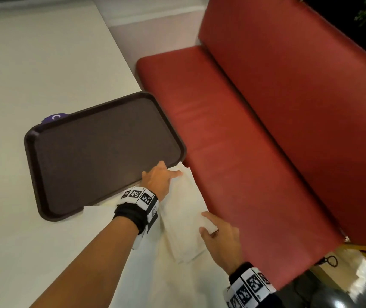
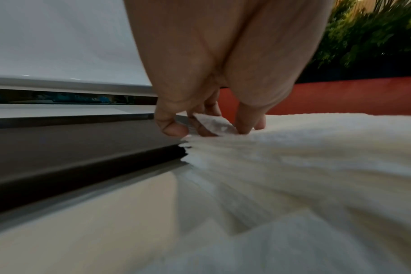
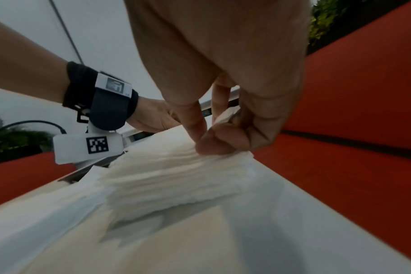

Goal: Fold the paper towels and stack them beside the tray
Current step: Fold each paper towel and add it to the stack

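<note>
A stack of folded white paper towels [image 1: 184, 210] lies on the white table just right of the empty brown tray [image 1: 102, 147], close to the table's edge. My left hand [image 1: 166, 172] is at the stack's far end by the tray's near right corner. In the left wrist view it [image 2: 207, 128] pinches a lifted corner of the top paper towel [image 2: 214, 124]. My right hand [image 1: 208, 227] is at the stack's near right corner, where thumb and fingers [image 3: 214, 133] pinch the top towel's corner [image 3: 225, 115]. Unfolded towels [image 1: 155, 274] lie flat under and in front of the stack.
A red padded bench [image 1: 244, 152] runs along the table's right edge, lower than the tabletop. A purple object [image 1: 54, 117] peeks out behind the tray's far rim. Another white sheet [image 1: 97, 210] overlaps the tray's near edge. Bare white table [image 1: 33, 63] stretches beyond the tray.
</note>
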{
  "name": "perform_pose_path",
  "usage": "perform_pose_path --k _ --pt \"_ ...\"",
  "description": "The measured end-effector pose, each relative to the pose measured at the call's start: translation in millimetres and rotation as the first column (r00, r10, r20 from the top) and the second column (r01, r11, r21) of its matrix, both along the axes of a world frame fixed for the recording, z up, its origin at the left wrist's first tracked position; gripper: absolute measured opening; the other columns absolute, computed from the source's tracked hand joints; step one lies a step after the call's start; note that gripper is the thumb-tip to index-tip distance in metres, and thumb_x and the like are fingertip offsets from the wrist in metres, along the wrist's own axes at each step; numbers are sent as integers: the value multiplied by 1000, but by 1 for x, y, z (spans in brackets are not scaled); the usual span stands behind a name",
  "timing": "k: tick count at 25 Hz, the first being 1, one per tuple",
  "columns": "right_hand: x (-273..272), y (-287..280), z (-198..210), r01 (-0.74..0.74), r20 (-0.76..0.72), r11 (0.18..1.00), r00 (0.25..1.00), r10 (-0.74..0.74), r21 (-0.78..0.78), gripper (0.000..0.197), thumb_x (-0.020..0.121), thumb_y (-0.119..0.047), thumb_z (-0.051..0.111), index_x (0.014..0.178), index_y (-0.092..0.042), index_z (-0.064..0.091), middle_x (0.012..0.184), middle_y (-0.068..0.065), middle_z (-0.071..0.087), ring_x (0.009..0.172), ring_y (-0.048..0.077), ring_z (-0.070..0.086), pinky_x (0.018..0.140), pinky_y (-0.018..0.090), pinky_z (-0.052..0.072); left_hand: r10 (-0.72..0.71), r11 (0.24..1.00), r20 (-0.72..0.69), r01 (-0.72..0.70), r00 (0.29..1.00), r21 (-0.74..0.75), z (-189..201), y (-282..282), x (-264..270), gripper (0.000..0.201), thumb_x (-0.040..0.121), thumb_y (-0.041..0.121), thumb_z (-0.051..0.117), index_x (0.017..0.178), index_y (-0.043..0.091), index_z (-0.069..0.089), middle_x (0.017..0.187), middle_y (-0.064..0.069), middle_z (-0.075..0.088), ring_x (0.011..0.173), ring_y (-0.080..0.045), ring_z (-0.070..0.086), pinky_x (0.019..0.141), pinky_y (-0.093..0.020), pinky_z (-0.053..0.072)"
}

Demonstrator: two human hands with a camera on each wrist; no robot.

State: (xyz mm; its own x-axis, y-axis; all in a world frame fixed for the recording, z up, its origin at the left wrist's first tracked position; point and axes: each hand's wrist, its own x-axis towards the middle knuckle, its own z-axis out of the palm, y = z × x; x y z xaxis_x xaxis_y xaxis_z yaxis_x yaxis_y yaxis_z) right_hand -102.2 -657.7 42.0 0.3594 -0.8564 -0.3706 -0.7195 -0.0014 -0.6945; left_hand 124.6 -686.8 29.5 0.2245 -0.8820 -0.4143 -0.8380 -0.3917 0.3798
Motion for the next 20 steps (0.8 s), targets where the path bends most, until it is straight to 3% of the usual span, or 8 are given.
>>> perform_pose_path --k 4,7,9,12,13,15,17,20 --pt "-8 -1 4 -89 -94 996 992 86 -31 35 89 -28 61 124 -32 61 37 -7 35 46 8 45 69 -3 35 38 995 106 -28 994 -92 9 9 -4 49 94 11 41 126 46 49 109 1 39 104 -19 40 90 -40 29" --pt "-16 3 21 -191 -202 972 966 161 -140 37 92 -41 54 128 -34 56 48 -14 30 52 5 41 68 10 37 240 929 -50 -244 970 -277 33 42 0 36 93 22 50 124 39 56 125 0 42 116 -17 40 99 -41 29" --pt "-16 10 37 -218 -234 955 957 170 -202 36 91 -44 54 125 -32 59 47 -14 30 47 4 43 62 10 36 327 851 -241 -396 914 -345 46 91 5 27 90 26 55 115 31 64 116 1 53 106 -13 50 98 -36 39" --pt "3 34 48 -275 -144 937 958 248 -218 32 85 -40 66 113 -26 68 43 -11 40 45 3 48 58 4 35 440 816 -353 -532 826 -228 54 190 2 16 87 23 62 95 37 67 98 6 64 79 -8 61 68 -6 43" --pt "16 45 45 -346 -125 916 937 326 -202 37 83 -42 68 116 -26 66 56 -15 50 54 1 51 64 6 39 487 811 -365 -566 794 -148 53 226 -3 20 86 22 63 89 42 65 94 7 64 74 -8 61 63 -4 42" --pt "49 68 25 -490 -125 863 870 476 -125 57 83 -50 64 133 -25 51 109 -7 58 99 8 56 92 22 46 579 771 -379 -636 722 -33 47 294 -17 33 84 20 66 78 52 63 87 6 66 75 -5 62 61 -3 42" --pt "88 78 8 -606 -256 793 777 575 -60 73 86 -54 57 146 -23 30 148 3 30 134 20 33 111 33 32 690 673 -365 -740 625 7 39 353 -29 49 78 14 71 62 60 63 76 3 67 73 5 60 57 -3 42" --pt "142 67 -4 -714 -433 695 654 620 -83 83 88 -54 54 150 -19 12 159 6 5 144 27 13 113 45 24 804 532 -306 -847 510 -14 34 421 -44 59 69 9 78 56 64 60 60 0 66 64 6 61 56 -3 43"
